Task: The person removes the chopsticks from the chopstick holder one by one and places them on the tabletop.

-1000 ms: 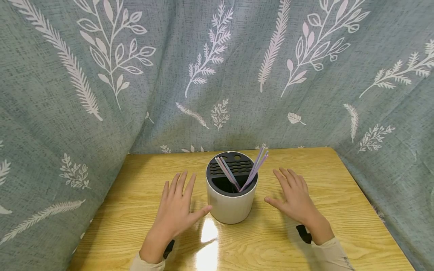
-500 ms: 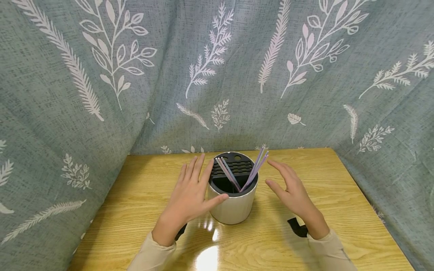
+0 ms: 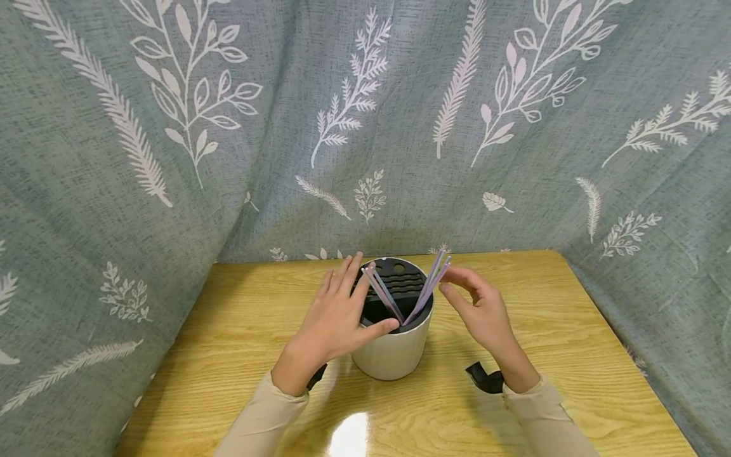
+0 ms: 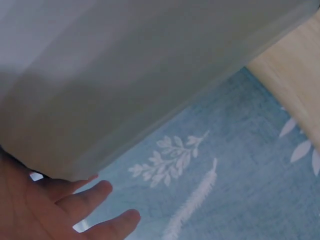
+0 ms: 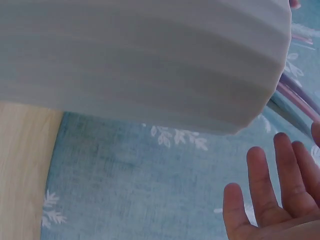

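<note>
A white, ribbed round holder (image 3: 391, 357) with a black slotted top (image 3: 402, 282) stands upright on the table. Thin straw-like sticks lean out of its front opening: a pinkish and bluish bunch (image 3: 384, 295) to the left, a purple bunch (image 3: 425, 295) to the right. My left hand (image 3: 337, 317) lies at the left rim, fingers spread, thumb reaching across the front; in the left wrist view its fingers (image 4: 82, 205) show beside the holder's wall. My right hand (image 3: 485, 311) has thumb and forefinger apart, their tips right at the purple sticks. Its other fingers (image 5: 260, 180) extend loosely.
The wood-grain table (image 3: 571, 317) carries the holder near its back edge. A grey-green cloth with white leaf prints (image 3: 411, 203) hangs behind and at both sides. Black straps (image 3: 485, 379) show at the wrists.
My left hand has moved right and forward to the holder's rim. My right hand has come in leftward to the purple sticks, thumb and forefinger drawing closer. The holder has not moved.
</note>
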Demonstrator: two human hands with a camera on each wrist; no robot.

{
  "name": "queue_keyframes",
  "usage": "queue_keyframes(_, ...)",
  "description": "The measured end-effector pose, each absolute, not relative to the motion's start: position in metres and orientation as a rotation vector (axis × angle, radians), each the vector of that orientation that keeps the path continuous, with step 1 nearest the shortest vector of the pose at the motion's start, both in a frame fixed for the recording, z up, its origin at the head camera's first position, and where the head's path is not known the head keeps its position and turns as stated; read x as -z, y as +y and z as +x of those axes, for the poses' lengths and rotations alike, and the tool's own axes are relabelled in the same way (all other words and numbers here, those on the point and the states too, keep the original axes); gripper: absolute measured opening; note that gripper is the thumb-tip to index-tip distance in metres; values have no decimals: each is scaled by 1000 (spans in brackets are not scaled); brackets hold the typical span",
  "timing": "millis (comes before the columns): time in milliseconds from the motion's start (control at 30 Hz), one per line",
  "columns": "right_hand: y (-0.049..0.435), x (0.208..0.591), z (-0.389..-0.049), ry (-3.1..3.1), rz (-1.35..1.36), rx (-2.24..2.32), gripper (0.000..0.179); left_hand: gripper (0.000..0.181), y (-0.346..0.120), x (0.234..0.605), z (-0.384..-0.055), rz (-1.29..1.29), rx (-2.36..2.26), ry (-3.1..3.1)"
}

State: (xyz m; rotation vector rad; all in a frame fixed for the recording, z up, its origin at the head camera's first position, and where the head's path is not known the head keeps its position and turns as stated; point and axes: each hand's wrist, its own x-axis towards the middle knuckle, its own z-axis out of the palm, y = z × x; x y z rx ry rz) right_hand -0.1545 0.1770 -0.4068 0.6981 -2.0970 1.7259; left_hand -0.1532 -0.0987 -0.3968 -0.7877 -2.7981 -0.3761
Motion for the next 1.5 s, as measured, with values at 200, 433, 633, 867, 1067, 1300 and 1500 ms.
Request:
queue_keyframes(200, 170, 407, -157, -2023, 679, -1823, 25, 105, -98, 399, -155, -786, 363, -2811)
queue_keyframes(433, 167, 407, -159, -1991, 699, -1830, 23, 106, -96, 397, -156, -790, 355, -2837)
queue_keyframes(633, 166, 407, -159, -1952, 671, -1829, 26, 106, -96, 398, -156, -783, 365, -2858)
queue_keyframes(867, 164, 407, -157, -1880, 626, -1855, 30, 107, -96, 398, -156, -781, 388, -2869)
queue_keyframes(1067, 165, 400, -157, -1841, 550, -1879, 30, 106, -97, 399, -156, -792, 401, -2867)
queue_keyframes(1300, 171, 369, -162, -1714, 516, -1869, 28, 106, -97, 400, -156, -797, 400, -2866)
queue_keyframes(1500, 180, 334, -166, -1364, 619, -2008, 29, 106, -97, 400, -156, -795, 408, -2866)
